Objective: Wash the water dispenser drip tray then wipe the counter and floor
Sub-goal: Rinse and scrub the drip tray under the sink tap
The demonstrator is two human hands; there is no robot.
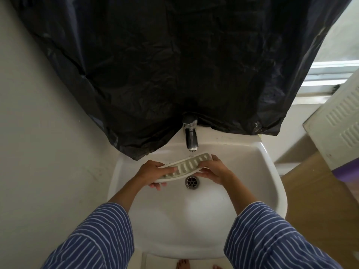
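Both hands, left hand (pixel 155 171) and right hand (pixel 211 170), gripped the slotted drip tray (pixel 186 165) by its ends, tilted under the tap (pixel 191 136), probably so water ran across its slots.

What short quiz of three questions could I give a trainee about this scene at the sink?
1. True or false: both hands hold the tray.
2. Where is the tray?
A. under the tap, over the sink
B. on the floor
C. on the window sill
3. Fill in: behind the tap hangs a black plastic ____.

Key
1. True. The left hand grips one end and the right hand the other.
2. A. A thin stream from the tap falls on the tray, above the drain.
3. sheet.
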